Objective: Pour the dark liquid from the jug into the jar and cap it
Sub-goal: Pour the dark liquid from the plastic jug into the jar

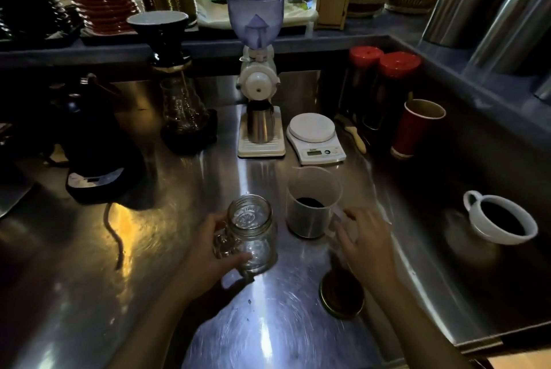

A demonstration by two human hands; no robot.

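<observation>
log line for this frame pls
phase: pre-pour | left hand: holding empty jar on counter | right hand: at jug handle | jug: upright, dark liquid inside | lid: off, on counter

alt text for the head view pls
Left hand grips an empty glass jar on a steel counter while the right hand reaches the handle of a clear jug of dark liquid. The lid lies nearby.

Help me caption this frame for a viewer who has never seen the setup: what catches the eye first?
The two hands at centre bottom: the left hand wraps an empty glass jar, while the right hand reaches the handle of the clear jug holding dark liquid. Behind them stands a white grinder with a blue hopper, and a round lid lies on the steel counter near the right wrist.
</observation>
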